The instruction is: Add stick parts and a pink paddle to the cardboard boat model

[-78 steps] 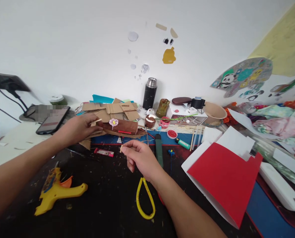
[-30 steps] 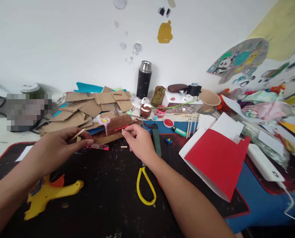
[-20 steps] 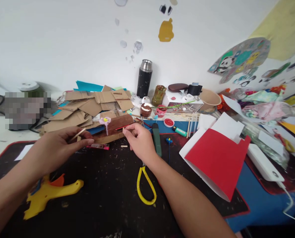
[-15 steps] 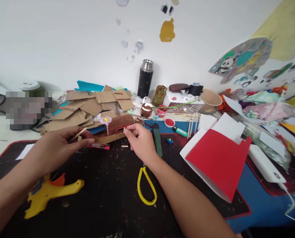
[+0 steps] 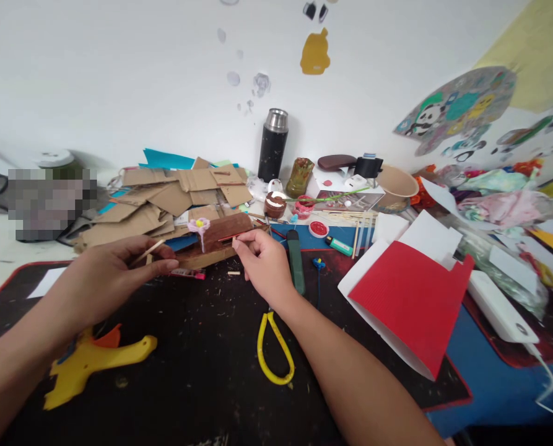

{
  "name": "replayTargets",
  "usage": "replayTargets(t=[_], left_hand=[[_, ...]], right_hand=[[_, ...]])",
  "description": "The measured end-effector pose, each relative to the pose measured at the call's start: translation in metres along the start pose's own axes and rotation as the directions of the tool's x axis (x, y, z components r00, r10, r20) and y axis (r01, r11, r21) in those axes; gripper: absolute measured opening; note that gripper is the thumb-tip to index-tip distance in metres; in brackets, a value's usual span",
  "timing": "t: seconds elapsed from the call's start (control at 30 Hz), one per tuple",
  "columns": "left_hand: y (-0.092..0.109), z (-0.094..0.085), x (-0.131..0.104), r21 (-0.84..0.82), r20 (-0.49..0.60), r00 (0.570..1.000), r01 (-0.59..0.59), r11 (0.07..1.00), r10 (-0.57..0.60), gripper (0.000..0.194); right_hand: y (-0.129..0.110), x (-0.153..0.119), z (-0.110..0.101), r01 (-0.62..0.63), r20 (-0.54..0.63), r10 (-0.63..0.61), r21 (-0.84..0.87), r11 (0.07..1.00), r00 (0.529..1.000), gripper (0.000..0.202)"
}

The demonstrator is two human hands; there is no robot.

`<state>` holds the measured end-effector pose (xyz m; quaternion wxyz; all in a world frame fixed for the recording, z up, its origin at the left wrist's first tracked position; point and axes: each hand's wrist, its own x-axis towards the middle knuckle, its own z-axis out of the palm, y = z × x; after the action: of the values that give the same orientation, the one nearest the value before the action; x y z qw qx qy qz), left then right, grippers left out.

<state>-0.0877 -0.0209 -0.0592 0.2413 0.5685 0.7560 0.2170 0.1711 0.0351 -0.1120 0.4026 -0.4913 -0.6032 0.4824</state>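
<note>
Cluttered blk desk mat (image 5: 202,359).
Yr L hand (image 5: 106,272) half-curls round wooden stick (image 5: 153,249); R hand (image 5: 267,266) pinches wood bit (image 5: 234,242), prob. for precision.

Thin wooden stick (image 5: 152,249) is pale tan, long block (image 5: 228,228) brown, small flower (image 5: 199,226) lilac with yellow centre, plastic glue gun (image 5: 90,361) yellow, flat mat (image 5: 202,359) black with red edging.

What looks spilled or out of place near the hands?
Between the left hand and right hand, a loose short stick lies amid pale crumbs on the black mat, looking like stray litter.
</note>
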Motion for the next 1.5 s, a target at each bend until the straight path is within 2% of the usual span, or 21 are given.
replayTargets(t=[0.53,0.87,1.13,1.5], left_hand=[[-0.002,0.000,-0.001,0.015,0.007,1.000,-0.019,1.000,0.019,0.058],[-0.003,0.002,-0.002,0.034,-0.029,0.999,-0.014,0.999,0.015,0.060],[-0.005,0.003,0.001,0.038,-0.036,0.997,-0.069,0.997,0.070,0.054],[-0.010,0.005,-0.001,0.050,-0.028,0.999,-0.042,0.998,0.043,0.061]], right_hand=[[0.002,0.000,0.000,0.029,-0.019,-0.029,-0.042,0.999,0.999,0.020],[0.003,0.000,0.000,0.015,-0.002,-0.015,-0.034,0.999,1.000,0.018],[0.003,-0.002,0.000,-0.002,0.013,0.002,-0.060,0.998,1.000,0.018],[0.004,-0.002,0.000,0.011,0.012,-0.011,-0.072,0.997,1.000,0.017]])
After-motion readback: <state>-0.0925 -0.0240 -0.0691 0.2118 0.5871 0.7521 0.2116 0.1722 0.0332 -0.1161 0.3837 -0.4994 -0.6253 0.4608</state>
